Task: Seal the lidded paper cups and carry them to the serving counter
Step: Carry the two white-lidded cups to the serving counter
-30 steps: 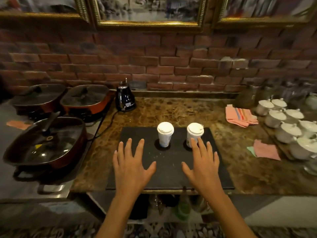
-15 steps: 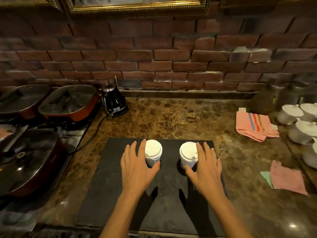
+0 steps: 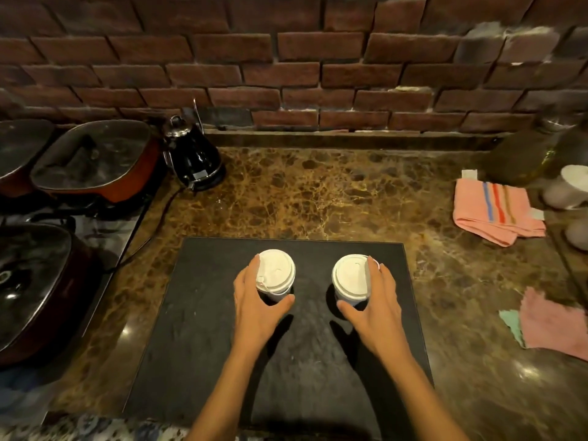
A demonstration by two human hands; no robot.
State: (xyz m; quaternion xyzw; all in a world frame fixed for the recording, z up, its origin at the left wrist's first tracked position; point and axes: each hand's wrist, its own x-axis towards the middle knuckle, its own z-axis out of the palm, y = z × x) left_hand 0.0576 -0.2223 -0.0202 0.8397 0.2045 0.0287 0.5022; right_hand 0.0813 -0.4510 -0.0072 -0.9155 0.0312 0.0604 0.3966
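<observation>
Two white paper cups with white lids stand upright on a black slate board (image 3: 197, 313) on the brown marble counter. My left hand (image 3: 254, 310) is wrapped around the left cup (image 3: 276, 270), fingers on its left side and thumb curled under its near side. My right hand (image 3: 375, 310) grips the right cup (image 3: 350, 278) the same way, fingers along its right side and thumb in front. Both cups rest on the board, about a hand's width apart. The cup walls are mostly hidden beneath the lids and my fingers.
A black kettle (image 3: 194, 160) with its cord stands at the back left, beside lidded red pans (image 3: 92, 163) on the stove. A striped pink cloth (image 3: 496, 211) lies at right, more cloths (image 3: 553, 326) nearer, white crockery (image 3: 569, 186) at the right edge. A brick wall backs the counter.
My hands moved forward from flat above the board and closed around the two cups. The view came closer to the counter and tilted down.
</observation>
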